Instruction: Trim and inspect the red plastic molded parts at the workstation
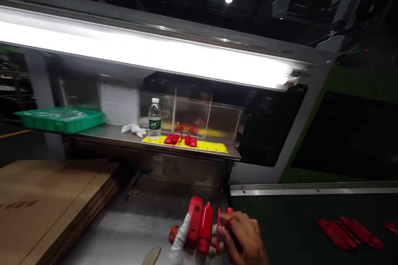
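Observation:
My left hand point(180, 238), in a white glove, is closed around red moulded plastic parts point(195, 220) near the lower middle of the view. The set includes a flat piece with holes and a cylindrical piece point(205, 227), side by side. My right hand point(244, 236) is bare and pinches the thin red runner point(218, 232) on the right of the cylinder. Another red piece point(230, 210) shows just above its fingers. Left of the gloved hand lies an orange-and-metal tool point(173, 234), partly hidden, its kind unclear.
A metal shelf point(112, 132) holds a green tray point(65, 120), a white cloth point(134, 130), a water bottle point(154, 120) and red parts point(180, 139) on a yellow strip. Stacked cardboard point(56, 198) stands left. More red parts point(351, 232) lie on the dark green conveyor point(280, 219).

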Motion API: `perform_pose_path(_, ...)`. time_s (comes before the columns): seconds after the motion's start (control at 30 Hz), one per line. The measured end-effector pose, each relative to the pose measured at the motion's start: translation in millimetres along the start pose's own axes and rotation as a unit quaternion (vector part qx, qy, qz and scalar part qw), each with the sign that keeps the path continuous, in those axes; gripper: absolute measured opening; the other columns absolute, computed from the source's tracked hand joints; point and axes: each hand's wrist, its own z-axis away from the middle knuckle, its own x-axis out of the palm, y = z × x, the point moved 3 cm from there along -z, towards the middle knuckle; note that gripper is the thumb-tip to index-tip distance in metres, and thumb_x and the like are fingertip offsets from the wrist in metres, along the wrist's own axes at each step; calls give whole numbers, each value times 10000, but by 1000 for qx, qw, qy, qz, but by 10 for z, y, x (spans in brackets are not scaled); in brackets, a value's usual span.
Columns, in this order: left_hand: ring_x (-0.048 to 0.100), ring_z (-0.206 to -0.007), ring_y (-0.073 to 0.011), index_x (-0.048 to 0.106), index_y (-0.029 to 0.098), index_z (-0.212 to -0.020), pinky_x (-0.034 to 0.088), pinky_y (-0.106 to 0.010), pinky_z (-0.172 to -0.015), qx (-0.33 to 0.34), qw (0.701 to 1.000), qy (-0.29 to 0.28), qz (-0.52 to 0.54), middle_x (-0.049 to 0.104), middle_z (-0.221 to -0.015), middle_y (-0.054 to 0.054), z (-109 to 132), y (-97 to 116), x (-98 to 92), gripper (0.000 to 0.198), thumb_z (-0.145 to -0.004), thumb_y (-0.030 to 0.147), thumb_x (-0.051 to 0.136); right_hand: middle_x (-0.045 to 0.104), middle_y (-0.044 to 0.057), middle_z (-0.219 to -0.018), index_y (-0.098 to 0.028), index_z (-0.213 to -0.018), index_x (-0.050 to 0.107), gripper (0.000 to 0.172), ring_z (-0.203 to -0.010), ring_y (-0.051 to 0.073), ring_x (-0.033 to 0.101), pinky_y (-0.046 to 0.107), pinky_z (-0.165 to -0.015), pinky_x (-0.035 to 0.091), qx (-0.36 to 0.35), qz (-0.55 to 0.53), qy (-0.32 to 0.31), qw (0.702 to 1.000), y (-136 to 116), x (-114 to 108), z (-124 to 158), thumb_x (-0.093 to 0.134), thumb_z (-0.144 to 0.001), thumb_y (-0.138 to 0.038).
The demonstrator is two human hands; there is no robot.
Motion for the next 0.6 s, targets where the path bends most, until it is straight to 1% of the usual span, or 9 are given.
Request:
perform_pose_path(0.03,623,-1191,-350,643,167,-1247,482,-578,-1019,-2,1000,-4,19,713,-1200,-146,83,39,3,520,-894,548,625,683,8,-1119,-378,-1177,701,307,-1041,210,605,350,-929,348,28,-23,-14,999,-81,-18,6,616,-927,-536)
perform_pose_path(0.1,652,-1141,-368,663,113,-1181,493,-558,-983,-27,996,-26,79,745,-1095,-152,241,72,-15,517,-900,544,611,574,31,-1345,-394,-1287,652,498,-1256,257,525,374,-1045,344,158,-69,-16,985,-108,-104,76,576,-883,-675)
perform_pose_path(0.17,665,-1120,-366,646,88,-1167,504,-518,-920,-57,985,-70,148,744,-1086,-157,368,60,-38,503,-926,525,577,532,58,-1415,-344,-1372,580,645,-1270,272,539,381,-1032,413,318,-169,5,933,-57,-167,229,574,-851,-724)
perform_pose_path(0.23,647,-1159,-373,614,88,-1184,497,-479,-861,-73,972,-110,194,720,-1132,-179,457,29,-54,499,-941,520,556,640,102,-1295,-261,-1391,549,737,-1087,257,653,365,-875,516,433,-331,9,838,-45,-104,412,628,-820,-721)
perform_pose_path(0.33,598,-1232,-407,563,99,-1198,484,-439,-790,-57,972,-130,190,684,-1133,-187,538,-3,-62,525,-933,552,542,750,65,-876,-186,-1151,703,575,-710,173,680,285,-613,535,486,-559,-35,671,-134,160,601,662,-836,-666)
perform_pose_path(0.37,595,-1233,-413,543,102,-1211,485,-436,-778,-47,974,-128,180,681,-1118,-181,560,-5,-67,552,-921,571,546,738,41,-774,-180,-1070,735,497,-627,142,655,256,-566,524,491,-601,-39,629,-151,243,640,657,-863,-626)
perform_pose_path(0.43,619,-1206,-393,506,109,-1245,498,-439,-813,-13,983,-107,150,684,-1111,-176,606,6,-94,570,-897,552,590,721,4,-683,-193,-1013,760,374,-548,98,632,200,-526,520,509,-645,-37,569,-123,365,708,686,-882,-535)
perform_pose_path(0.5,666,-1137,-359,495,130,-1270,494,-448,-900,27,991,-76,106,694,-1126,-180,659,23,-131,577,-847,473,686,752,1,-723,-229,-1001,769,286,-554,90,652,176,-535,541,529,-643,-39,552,0,418,784,765,-834,-462)
perform_pose_path(0.6,682,-1060,-357,523,90,-1291,493,-465,-919,29,995,-70,62,687,-1155,-215,729,11,-117,649,-819,494,708,725,29,-650,-254,-814,765,245,-463,128,604,238,-429,522,545,-599,-93,580,308,420,927,781,-796,-497)
